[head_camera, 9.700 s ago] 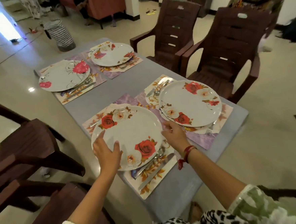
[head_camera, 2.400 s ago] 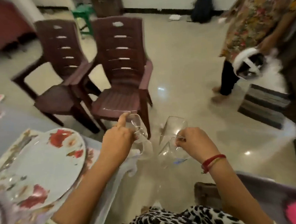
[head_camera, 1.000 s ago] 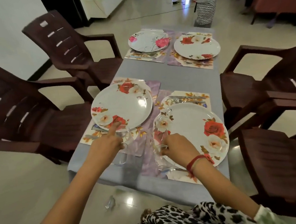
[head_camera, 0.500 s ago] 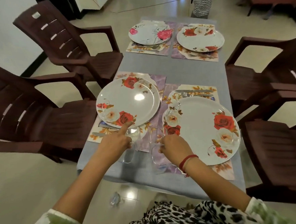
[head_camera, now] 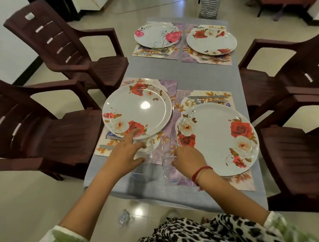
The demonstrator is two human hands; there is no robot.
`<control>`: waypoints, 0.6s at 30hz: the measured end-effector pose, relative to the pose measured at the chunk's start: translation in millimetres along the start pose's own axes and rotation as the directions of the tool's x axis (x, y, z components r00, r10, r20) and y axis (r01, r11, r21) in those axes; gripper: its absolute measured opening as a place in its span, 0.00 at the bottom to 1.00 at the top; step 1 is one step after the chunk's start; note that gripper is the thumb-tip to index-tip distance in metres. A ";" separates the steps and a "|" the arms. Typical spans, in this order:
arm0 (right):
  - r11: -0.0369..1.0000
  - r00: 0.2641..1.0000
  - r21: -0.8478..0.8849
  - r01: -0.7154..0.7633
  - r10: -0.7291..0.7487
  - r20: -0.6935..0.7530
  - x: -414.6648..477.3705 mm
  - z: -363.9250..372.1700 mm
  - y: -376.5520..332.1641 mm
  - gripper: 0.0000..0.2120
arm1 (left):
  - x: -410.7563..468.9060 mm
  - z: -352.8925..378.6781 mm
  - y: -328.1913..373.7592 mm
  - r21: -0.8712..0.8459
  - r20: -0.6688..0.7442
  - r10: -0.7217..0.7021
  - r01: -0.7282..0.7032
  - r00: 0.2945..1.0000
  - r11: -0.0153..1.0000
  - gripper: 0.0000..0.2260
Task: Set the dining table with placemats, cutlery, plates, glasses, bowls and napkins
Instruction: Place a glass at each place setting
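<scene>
A grey table [head_camera: 204,76] on glossy floor tiles [head_camera: 47,204] carries four floral plates [head_camera: 137,111] on placemats [head_camera: 171,86], with brown plastic chairs [head_camera: 65,57] at both sides. At lower centre, the left hand [head_camera: 125,155] spreads its fingers against the left glass mug [head_camera: 148,152], grip unclear. The right hand [head_camera: 187,158] pinches the right glass mug [head_camera: 167,166] by its handle. Earlier both mugs hung over floor; now they sit between the near plates.
</scene>
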State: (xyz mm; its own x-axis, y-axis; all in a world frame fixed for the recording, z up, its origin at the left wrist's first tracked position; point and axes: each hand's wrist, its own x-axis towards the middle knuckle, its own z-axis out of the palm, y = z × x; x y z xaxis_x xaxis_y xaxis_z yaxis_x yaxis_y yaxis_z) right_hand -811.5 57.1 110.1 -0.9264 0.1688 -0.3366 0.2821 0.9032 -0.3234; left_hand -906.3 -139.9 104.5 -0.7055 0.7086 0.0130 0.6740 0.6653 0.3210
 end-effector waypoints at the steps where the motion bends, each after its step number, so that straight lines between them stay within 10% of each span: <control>1: 1.000 1.000 0.010 -0.005 0.005 0.012 -1.0 -1.3 0.2 0.11 | -0.9 -1.2 -0.8 -0.023 -0.004 0.008 -0.008 1.000 1.000 0.15; 6: 0.973 0.997 0.229 -0.006 -0.010 0.071 -13.5 -24.2 5.9 0.23 | -7.5 -0.1 -7.8 -0.093 -0.101 0.036 -0.046 0.994 0.995 0.11; 11: 0.849 0.986 0.526 0.046 0.046 -0.160 -24.8 -47.8 25.9 0.16 | -14.8 -7.0 11.0 -0.089 -0.356 0.110 -0.150 0.928 0.985 0.16; 18: 0.954 0.953 0.176 0.241 -0.268 0.145 17.3 -45.7 47.5 0.44 | -10.6 2.9 50.5 0.149 -0.220 0.221 -0.191 0.950 0.970 0.28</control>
State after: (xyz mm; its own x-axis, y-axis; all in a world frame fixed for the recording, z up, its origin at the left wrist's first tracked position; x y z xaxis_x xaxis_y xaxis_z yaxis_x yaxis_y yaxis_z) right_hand -825.6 121.0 129.3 -0.9219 -0.1382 -0.3620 0.0895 0.8330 -0.5459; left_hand -864.1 -113.1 117.8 -0.5697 0.7685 0.2911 0.8213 0.5453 0.1679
